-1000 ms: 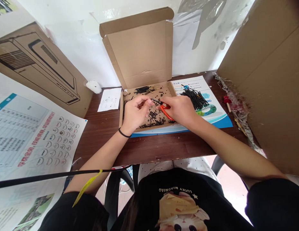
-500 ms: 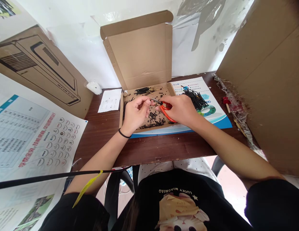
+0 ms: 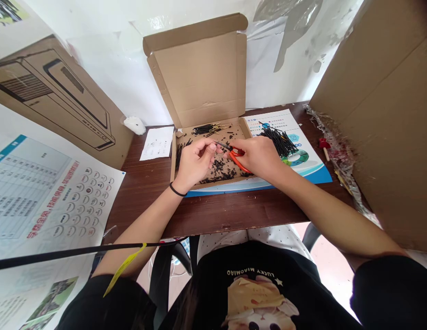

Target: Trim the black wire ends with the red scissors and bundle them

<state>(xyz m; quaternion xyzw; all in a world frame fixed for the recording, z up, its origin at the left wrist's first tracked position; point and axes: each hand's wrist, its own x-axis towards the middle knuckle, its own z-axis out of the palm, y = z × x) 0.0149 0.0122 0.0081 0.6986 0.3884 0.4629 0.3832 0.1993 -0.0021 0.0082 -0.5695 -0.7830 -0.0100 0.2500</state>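
My right hand (image 3: 263, 156) grips a pair of orange-handled cutters (image 3: 238, 161), their dark pointed jaws aimed left at the fingertips of my other hand. My left hand (image 3: 197, 160) is closed in a pinch by those jaw tips. What it pinches is too small and too covered to make out. Both hands hover over an open cardboard box (image 3: 208, 98) with its lid raised. Inside lie black scraps (image 3: 222, 172) and a bundle of black sticks with gold-coloured ends (image 3: 209, 129). More thin black pieces (image 3: 182, 151) lean along its left wall.
Right of the box, a pile of black sticks (image 3: 278, 141) rests on a printed blue-and-white sheet (image 3: 311, 172). A small white paper (image 3: 156, 144) lies to the left. Cardboard panels (image 3: 381, 114) flank the brown table (image 3: 206, 213). A black cable (image 3: 79, 250) crosses low on the left.
Both hands stay in almost the same place. The cutters have tilted slightly and their handles look a little closer together.
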